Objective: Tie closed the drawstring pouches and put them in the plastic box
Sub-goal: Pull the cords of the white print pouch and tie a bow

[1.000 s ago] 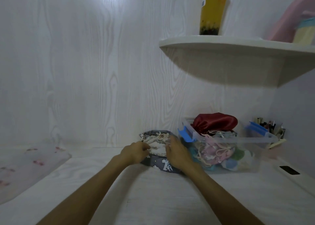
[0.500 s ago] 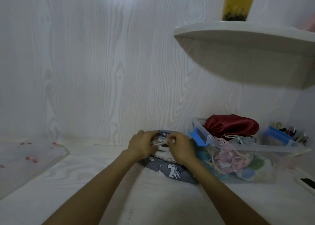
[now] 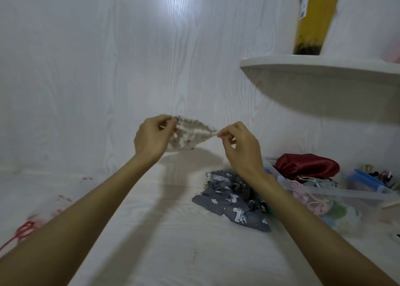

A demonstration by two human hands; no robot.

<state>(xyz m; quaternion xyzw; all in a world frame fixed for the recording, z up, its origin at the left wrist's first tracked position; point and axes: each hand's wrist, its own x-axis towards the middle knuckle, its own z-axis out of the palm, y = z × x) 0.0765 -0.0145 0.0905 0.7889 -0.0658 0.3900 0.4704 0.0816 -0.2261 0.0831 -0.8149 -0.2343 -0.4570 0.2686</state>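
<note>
Our left hand (image 3: 151,140) pinching one end of the pale, bunched pouch (image 3: 190,134) held above the table, right hand (image 3: 240,147) nipping the opposite tip, we should pull evenly outward, then knot, the grey unicorn pouch (image 3: 229,201) and plastic box (image 3: 337,193) waiting beyond.

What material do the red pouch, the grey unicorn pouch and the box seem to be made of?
Red pouch: probably satin, as it is glossy with soft highlights.
Grey unicorn pouch: likely a matte woven cloth such as cotton; it has a printed pattern, soft creases and no shine.
Box: clear plastic, as the contents show through its wall; its clips look like blue plastic.
</note>
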